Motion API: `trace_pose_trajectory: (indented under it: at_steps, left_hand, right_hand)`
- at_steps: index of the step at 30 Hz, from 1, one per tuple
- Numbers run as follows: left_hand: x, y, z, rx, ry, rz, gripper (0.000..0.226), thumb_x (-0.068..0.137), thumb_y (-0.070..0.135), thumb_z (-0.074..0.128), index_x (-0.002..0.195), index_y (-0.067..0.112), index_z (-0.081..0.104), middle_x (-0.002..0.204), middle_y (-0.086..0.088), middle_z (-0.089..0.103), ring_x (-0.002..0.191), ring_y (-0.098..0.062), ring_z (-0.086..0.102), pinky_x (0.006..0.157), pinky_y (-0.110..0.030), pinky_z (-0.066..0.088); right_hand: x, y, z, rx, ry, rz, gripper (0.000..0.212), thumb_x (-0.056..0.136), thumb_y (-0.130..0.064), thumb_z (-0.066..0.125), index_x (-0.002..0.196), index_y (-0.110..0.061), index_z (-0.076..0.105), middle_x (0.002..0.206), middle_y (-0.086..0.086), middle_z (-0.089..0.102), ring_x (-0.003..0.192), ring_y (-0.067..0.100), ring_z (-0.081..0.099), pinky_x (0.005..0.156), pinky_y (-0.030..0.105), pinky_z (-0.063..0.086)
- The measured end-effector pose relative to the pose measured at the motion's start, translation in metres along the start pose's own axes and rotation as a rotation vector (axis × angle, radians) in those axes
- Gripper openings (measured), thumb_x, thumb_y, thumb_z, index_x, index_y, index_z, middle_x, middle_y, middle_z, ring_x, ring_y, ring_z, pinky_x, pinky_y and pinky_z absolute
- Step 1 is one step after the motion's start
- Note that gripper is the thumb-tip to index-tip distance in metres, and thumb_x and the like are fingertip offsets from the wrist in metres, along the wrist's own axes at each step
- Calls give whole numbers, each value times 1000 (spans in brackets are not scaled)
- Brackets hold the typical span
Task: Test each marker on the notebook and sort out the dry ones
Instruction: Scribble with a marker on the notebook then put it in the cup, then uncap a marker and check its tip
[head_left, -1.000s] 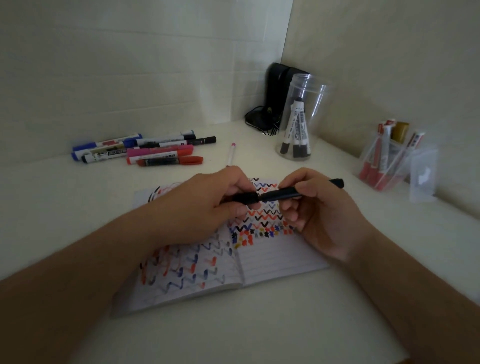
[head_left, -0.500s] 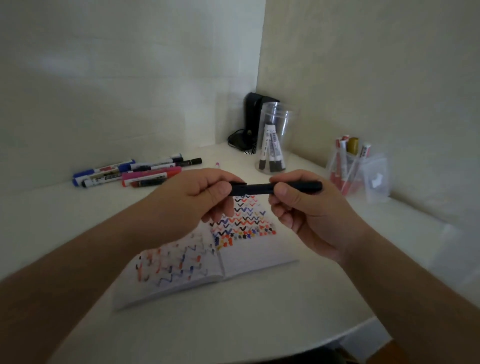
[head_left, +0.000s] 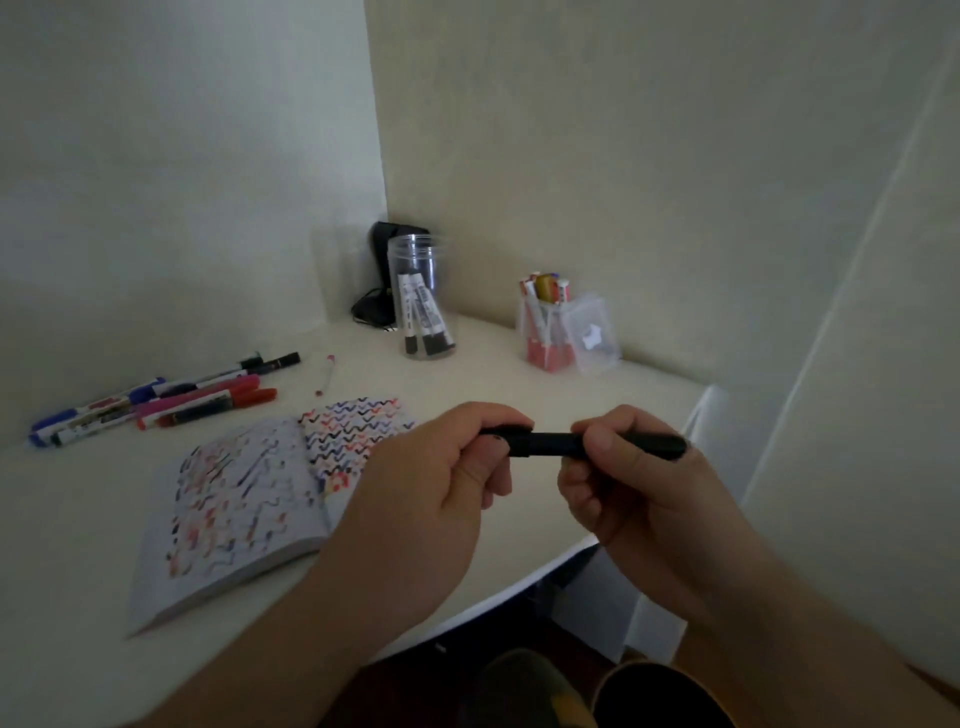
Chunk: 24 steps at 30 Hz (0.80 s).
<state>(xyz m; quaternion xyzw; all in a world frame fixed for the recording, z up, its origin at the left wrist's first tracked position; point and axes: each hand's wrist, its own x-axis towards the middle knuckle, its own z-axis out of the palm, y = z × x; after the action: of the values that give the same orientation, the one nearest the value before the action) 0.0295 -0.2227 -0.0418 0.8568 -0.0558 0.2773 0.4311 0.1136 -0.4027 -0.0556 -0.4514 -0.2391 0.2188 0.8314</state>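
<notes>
Both hands have lifted off the page and drifted right since the earlier frames, so the notebook (head_left: 249, 499) now lies open at lower left of centre, clear of them. Its two pages are crowded with coloured zigzags, so many markers look already tested. The left hand (head_left: 431, 493) and right hand (head_left: 639, 499) hold the black marker (head_left: 576, 446) level at centre frame, fingers curled round each end; whether the cap is going on or off I cannot tell. A row of loose markers (head_left: 156, 402) lies at left, perhaps not yet sorted. At upper centre, the clear jar (head_left: 418, 296) holds two or three white markers with black caps down; right of it, the small clear box (head_left: 550, 327) holds red-capped ones.
</notes>
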Motion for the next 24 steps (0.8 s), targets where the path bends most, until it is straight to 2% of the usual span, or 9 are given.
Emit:
trace_pose_trajectory:
  at_steps: [4,6,9,12,16,19,21,22,24]
  left_hand:
    - [0,10,48,-521,-163,-345,32,110,21,43,105,21,75,68,-4,63,60,-15,48,56,-25,41]
    - [-6,9,81,-669,-278,-478,33,110,22,43,106,20,76,72,-8,63,61,-17,47,57,-29,38]
    - [-22,-4,136,-767,-366,-623,29,109,18,47,107,20,76,77,-9,63,64,-17,50,58,-28,40]
    - [-43,-34,188,-620,-480,-720,24,106,11,51,114,20,72,84,-6,65,70,-14,58,62,-25,48]
    - [-73,-81,245,-363,-710,-863,22,103,11,53,115,19,70,106,-5,72,86,-13,69,79,-27,58]
    - [-87,-100,269,-183,-825,-831,28,102,18,52,126,23,66,110,-1,70,100,-16,69,90,-33,58]
    - [-87,-104,273,-104,-852,-778,29,103,22,51,128,30,64,115,5,67,107,-12,64,95,-31,55]
    - [-87,-107,273,-82,-860,-753,29,103,24,52,128,31,64,118,8,66,111,-10,62,99,-31,53]
    - [-85,-108,270,-60,-870,-710,28,103,26,53,128,32,64,118,13,66,113,-6,61,102,-32,52]
  right_hand:
    - [-22,-21,-34,-242,163,-106,25,78,-24,83,79,-5,68,66,16,59,59,24,56,52,28,46]
    - [-34,-21,-58,-276,290,-128,25,78,-26,77,81,-4,66,65,12,58,57,23,55,51,27,45]
    - [-59,-4,-107,-339,473,-115,14,88,-10,70,90,0,60,61,12,52,52,21,50,45,24,41]
    - [-94,41,-167,-281,688,36,6,96,1,63,94,-3,58,62,13,51,46,15,52,41,22,42]
    - [-149,132,-245,69,930,436,5,102,-13,61,101,-8,60,69,13,61,55,21,55,49,28,44]
    - [-183,183,-282,63,1082,652,24,103,-20,61,116,0,63,84,20,71,65,30,58,56,36,46]
    - [-199,205,-294,-2,1099,761,24,104,-19,61,121,-3,62,105,25,73,67,31,59,53,37,46]
    - [-203,212,-297,-45,1088,812,24,104,-17,61,122,-2,62,110,26,72,61,27,57,50,35,43]
    - [-207,224,-302,-143,1043,901,23,104,-15,60,122,-1,63,109,23,72,52,22,46,51,32,36]
